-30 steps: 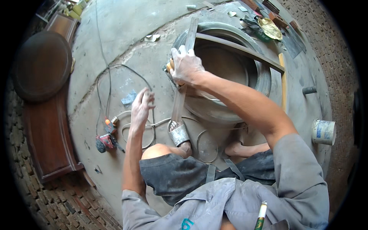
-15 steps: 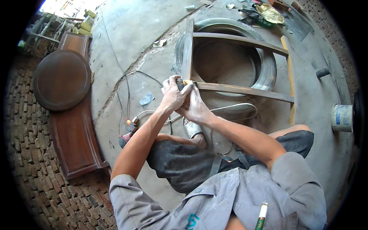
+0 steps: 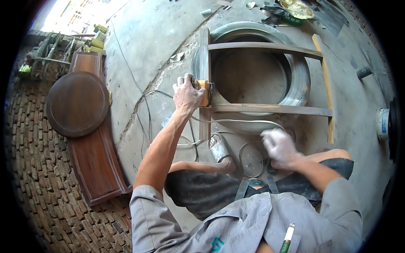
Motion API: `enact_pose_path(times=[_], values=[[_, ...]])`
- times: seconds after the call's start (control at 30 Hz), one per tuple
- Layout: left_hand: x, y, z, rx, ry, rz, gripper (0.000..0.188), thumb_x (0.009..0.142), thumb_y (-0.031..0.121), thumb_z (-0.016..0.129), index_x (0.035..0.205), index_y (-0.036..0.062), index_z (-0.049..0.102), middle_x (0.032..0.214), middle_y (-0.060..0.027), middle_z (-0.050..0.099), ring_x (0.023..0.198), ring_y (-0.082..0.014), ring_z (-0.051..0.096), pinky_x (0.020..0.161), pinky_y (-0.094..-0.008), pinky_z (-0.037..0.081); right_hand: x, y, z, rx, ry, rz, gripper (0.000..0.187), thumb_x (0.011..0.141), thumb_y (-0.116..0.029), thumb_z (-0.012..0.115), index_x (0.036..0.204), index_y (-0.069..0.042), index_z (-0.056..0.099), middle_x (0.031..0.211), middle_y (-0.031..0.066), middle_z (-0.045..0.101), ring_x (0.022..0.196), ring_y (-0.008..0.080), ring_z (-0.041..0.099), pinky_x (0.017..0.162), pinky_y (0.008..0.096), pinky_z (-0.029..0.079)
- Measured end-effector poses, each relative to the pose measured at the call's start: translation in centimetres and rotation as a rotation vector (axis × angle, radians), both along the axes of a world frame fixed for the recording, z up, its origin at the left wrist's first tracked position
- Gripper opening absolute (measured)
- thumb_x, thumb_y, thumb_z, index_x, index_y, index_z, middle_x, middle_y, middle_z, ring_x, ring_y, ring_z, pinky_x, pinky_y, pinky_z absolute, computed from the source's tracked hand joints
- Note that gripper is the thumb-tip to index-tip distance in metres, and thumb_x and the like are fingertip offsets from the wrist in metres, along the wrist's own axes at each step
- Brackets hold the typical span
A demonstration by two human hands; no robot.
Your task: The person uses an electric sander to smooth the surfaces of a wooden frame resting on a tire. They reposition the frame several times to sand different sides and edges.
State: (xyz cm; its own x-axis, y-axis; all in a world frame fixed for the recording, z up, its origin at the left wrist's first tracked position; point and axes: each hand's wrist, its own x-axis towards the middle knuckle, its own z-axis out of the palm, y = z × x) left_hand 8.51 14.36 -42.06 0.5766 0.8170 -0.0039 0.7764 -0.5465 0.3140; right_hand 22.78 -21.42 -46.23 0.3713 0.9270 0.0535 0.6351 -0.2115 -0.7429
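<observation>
My left hand [image 3: 187, 95] grips a yellow power sander [image 3: 204, 93], its dark pad on the left side bar of a wooden frame [image 3: 270, 108]. Two side bars joined by two crosspieces make up the frame, which lies across a large tire [image 3: 300, 69]. From near the sander a pale cord [image 3: 236, 121] loops over the floor by my feet. Above my lap and apart from the frame is my right hand [image 3: 279, 145], its dusty fingers smeared by motion. I cannot make out anything in it.
At the left, a round dark wooden top [image 3: 77, 104] rests on a long brown wooden panel [image 3: 95, 168]. A white bucket [image 3: 382, 124] stands far right, near a short dark cylinder [image 3: 363, 72]. Dark cables [image 3: 147, 114] and scraps lie on the concrete floor.
My hands have come apart. The right has drawn back toward my lap, while the left now holds the sander against the side bar. The whole view has shifted slightly.
</observation>
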Motion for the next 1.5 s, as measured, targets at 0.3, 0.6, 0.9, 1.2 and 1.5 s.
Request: enact_pose_path(times=[0.3,0.6,0.9,1.2,1.5], values=[[5.9,7.6,0.7,-0.020,0.021,0.002,0.068,0.084,0.039,0.072,0.143,0.0087,0.057,0.131,-0.0244,0.059,0.121,-0.0462,0.059,0.102,-0.0525,0.051,22.1,-0.9,-4.2,-0.024,-0.481,0.077,0.033,0.094,-0.012,0.064,0.124,0.001,0.065,0.123,0.0216,0.064,0.118,0.0425,0.060,0.103,0.0503,0.050],[12.0,11.6,1.2,-0.006,0.047,0.033,0.067,0.084,0.041,0.072,0.141,0.0066,0.059,0.133,-0.0252,0.059,0.122,-0.0460,0.058,0.104,-0.0513,0.051,22.9,-1.3,-4.9,-0.053,-0.399,0.082,0.033,0.095,-0.016,0.061,0.122,0.003,0.065,0.128,0.0226,0.060,0.123,0.0451,0.056,0.109,0.0532,0.046],[14.5,13.8,1.3,0.008,0.059,0.032,0.065,0.083,0.041,0.073,0.137,0.0069,0.060,0.134,-0.0231,0.060,0.124,-0.0443,0.059,0.103,-0.0513,0.052,23.1,-1.3,-5.0,-0.068,-0.380,0.076,0.034,0.094,-0.018,0.063,0.122,0.001,0.064,0.132,0.0227,0.059,0.126,0.0456,0.054,0.111,0.0536,0.045],[14.8,14.0,1.3,0.018,0.045,0.028,0.062,0.082,0.039,0.073,0.133,0.0054,0.061,0.131,-0.0247,0.061,0.120,-0.0433,0.061,0.100,-0.0498,0.053,23.0,-1.3,-4.9,-0.082,-0.360,0.054,0.035,0.093,-0.019,0.065,0.121,0.001,0.065,0.132,0.0224,0.059,0.127,0.0455,0.054,0.112,0.0536,0.044],[13.3,12.3,1.2,0.014,0.046,0.013,0.064,0.083,0.040,0.071,0.136,0.0052,0.061,0.130,-0.0247,0.062,0.120,-0.0432,0.061,0.103,-0.0493,0.051,23.3,-1.6,-5.0,-0.069,-0.360,0.050,0.035,0.090,-0.018,0.067,0.120,0.001,0.065,0.131,0.0220,0.060,0.126,0.0449,0.054,0.111,0.0529,0.045]])
